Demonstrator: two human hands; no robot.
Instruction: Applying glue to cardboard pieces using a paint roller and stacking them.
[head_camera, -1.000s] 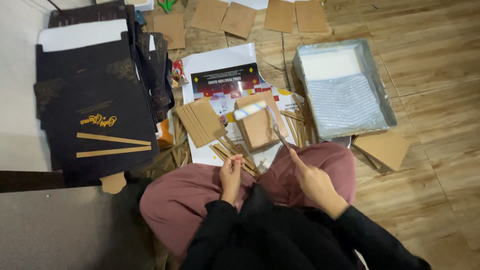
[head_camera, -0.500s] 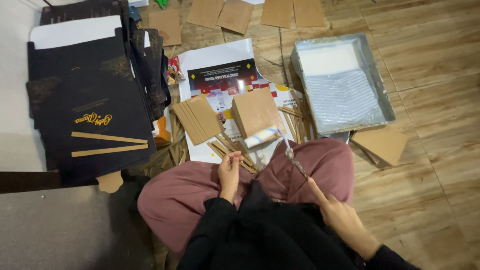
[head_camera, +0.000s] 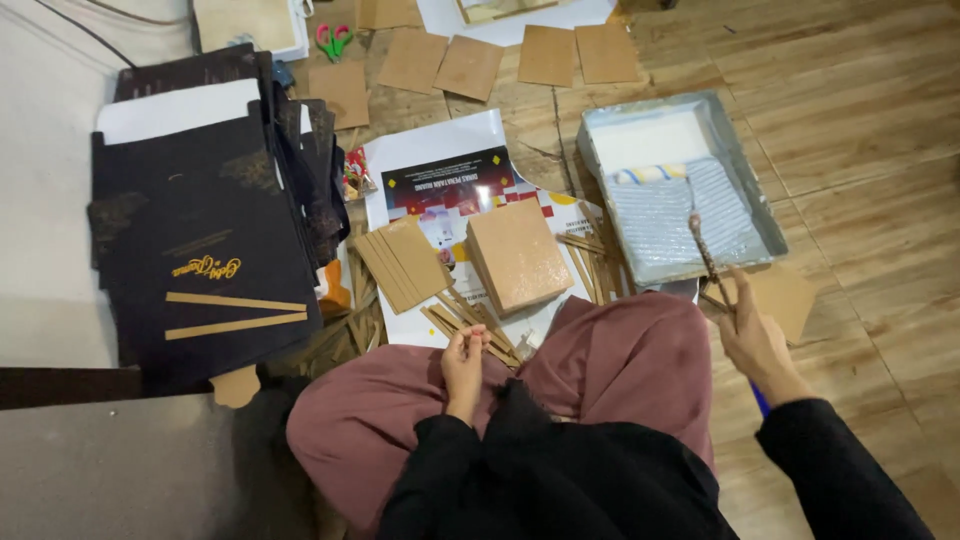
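**Brush held over paint tray**

Right hand (head_camera: 755, 340) fingers closed around a thin brush (head_camera: 708, 258), long axis slanting up-left, tip over the ribbed grey tray (head_camera: 745, 195). Left hand (head_camera: 465, 360) curled loosely on flat brown cardboard strips (head_camera: 470, 320) beside 1 square cardboard box (head_camera: 518, 255).

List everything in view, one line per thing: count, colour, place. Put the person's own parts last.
brush: one, thin, dark handle, held in the right hand, tip over the tray
tray: one, grey, with a white sheet inside, right on the floor
cardboard box: one, brown, centre, on the printed sheet
printed sheet: one, mostly white, under the box
cardboard strips: several, brown, by the left hand
cardboard squares: several, brown, top
black folders: a stack, black with gold, left
scissors: one pair, green and pink, top
left hand: on the lap, at the strips
right hand: grips the brush
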